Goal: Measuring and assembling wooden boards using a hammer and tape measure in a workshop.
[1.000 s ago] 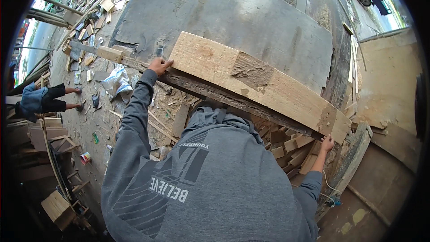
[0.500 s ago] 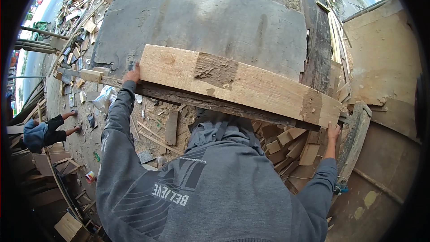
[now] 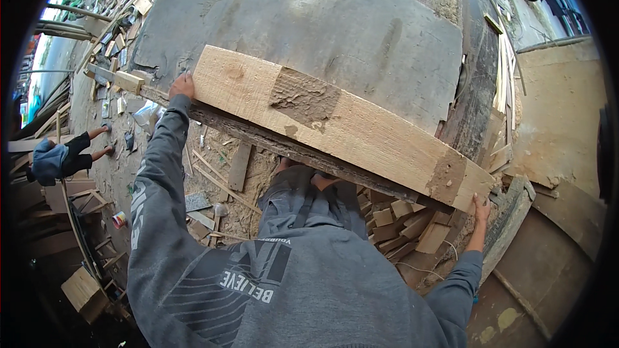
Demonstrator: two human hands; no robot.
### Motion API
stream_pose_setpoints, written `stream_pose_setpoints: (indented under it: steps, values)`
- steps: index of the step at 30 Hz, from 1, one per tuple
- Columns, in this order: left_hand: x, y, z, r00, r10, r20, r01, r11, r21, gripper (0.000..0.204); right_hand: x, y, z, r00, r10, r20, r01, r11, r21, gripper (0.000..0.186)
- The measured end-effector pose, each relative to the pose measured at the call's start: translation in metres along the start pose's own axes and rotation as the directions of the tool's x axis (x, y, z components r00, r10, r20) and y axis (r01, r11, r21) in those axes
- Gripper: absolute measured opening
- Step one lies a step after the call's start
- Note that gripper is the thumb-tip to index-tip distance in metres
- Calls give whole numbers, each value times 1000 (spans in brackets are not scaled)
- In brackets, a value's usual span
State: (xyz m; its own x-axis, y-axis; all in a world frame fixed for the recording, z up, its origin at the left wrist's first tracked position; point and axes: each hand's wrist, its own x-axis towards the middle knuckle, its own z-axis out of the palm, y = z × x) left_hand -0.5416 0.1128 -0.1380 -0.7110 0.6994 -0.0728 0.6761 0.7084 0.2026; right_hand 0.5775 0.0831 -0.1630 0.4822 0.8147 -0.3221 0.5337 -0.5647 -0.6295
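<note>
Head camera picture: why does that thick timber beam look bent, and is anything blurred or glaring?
Head view: fisheye lens bows the timber beam; dark round rim frames the picture; soft daylight, no hard shadows or glare; beam and left hand look sharp.

You hold one long pale wooden plank (image 3: 342,125), with one dark rough patch (image 3: 304,96) on its face. Two hands grip it: your left hand (image 3: 182,86) at 10 o'clock, your right hand (image 3: 480,207) at 4 o'clock. One large grey sheet (image 3: 309,19) lies beyond, toward 12 o'clock. One other person (image 3: 61,154) crouches at 9 o'clock. One small can (image 3: 119,220) lies at 8 o'clock. The cut wood blocks (image 3: 400,219) under the plank are too many and too overlapped to count.
</note>
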Motion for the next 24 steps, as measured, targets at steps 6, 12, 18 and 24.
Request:
stream_pose_setpoints:
  steps: [6,12,18,24]
  values:
    - [20,-31,-9,997,74,36,-78,992,101,54,4,-22,16,996,47,80,-39,994,-103,88]
    - [43,-90,-20,994,-63,91,65,998,-16,53,-32,-73,70,998,-38,-53,16,931,-365,94]
    - [128,-167,-40,990,-84,116,81,996,29,55,-81,-127,121,996,-73,60,87,954,-287,92]
    - [184,-212,-51,934,206,292,-323,836,443,51,-106,-154,160,998,-67,-5,62,940,-336,88]
